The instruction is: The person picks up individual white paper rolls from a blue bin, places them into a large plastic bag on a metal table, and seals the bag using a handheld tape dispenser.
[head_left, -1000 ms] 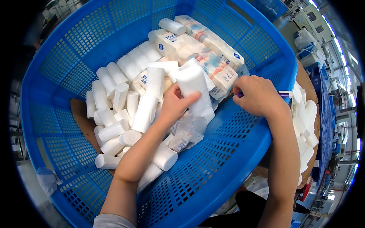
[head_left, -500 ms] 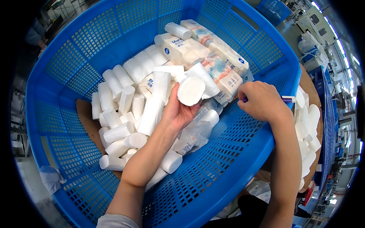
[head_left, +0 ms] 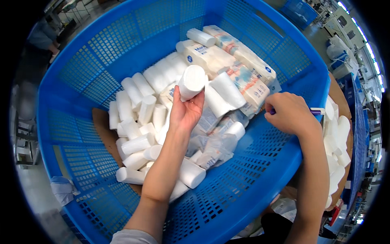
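Note:
My left hand (head_left: 186, 114) is raised over the basket's contents, its fingers around a white paper roll (head_left: 192, 82) tilted with one round end up. At the basket's right rim my right hand (head_left: 287, 113) is closed on a slim purple-and-white stick-like tool (head_left: 318, 111); its tail sticks out past the wrist, and I cannot tell its exact kind. Loose white rolls (head_left: 138, 143) lie heaped below and left of my left hand. Printed packs of rolls (head_left: 248, 83) are stacked beyond it, toward the far right.
The big blue perforated plastic basket (head_left: 266, 185) surrounds everything, its wall rising beneath my right forearm. Crumpled clear plastic wrap (head_left: 217, 149) lies inside. Outside on the right, more white rolls (head_left: 336, 142) rest beside brown cardboard (head_left: 340, 95). A grey cloth (head_left: 63, 191) hangs at the left rim.
My left hand has lifted the roll slightly up and left against the heap, tipping it so more of its side shows. The view has shifted; my right hand keeps its grip by the rim.

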Demonstrator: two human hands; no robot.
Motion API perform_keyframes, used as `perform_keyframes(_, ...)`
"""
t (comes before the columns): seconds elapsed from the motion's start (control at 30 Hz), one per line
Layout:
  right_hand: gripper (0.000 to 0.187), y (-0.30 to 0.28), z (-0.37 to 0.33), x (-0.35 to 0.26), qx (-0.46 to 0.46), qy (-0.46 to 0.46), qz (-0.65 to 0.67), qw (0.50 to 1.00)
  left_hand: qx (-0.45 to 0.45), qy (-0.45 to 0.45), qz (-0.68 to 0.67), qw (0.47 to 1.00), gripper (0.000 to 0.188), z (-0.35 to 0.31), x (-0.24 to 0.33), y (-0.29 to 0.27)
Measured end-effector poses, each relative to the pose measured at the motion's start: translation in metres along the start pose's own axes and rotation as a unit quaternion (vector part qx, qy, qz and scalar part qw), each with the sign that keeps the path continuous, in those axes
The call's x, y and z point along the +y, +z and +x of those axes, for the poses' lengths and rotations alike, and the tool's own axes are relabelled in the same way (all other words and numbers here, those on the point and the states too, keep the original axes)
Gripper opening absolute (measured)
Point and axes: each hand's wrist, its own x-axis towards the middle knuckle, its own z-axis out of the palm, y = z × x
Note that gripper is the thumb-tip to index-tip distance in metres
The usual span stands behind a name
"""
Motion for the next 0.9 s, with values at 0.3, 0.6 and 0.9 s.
perform_keyframes(0.3, 0.009, -0.004, 0.0, -0.004, -0.019, 0.02, 0.008, 1.0, -0.056, 0.101, -0.055, 0.992, 0.043, 0.004, 0.058, 0.013)
perform_keyframes(0.6, 0.01, 0.002, -0.001, -0.001, 0.002, 0.001, 0.009, 1.0, -0.029, 0.141, 0.064, 0.988, 0.044, -0.001, 0.061, 0.004)
perform_keyframes(0.9, 0.01, -0.002, 0.0, -0.001, -0.005, 0.006, -0.008, 1.0, -0.085, 0.468, 0.634, 0.61, 0.051, -0.024, 0.03, 0.022)
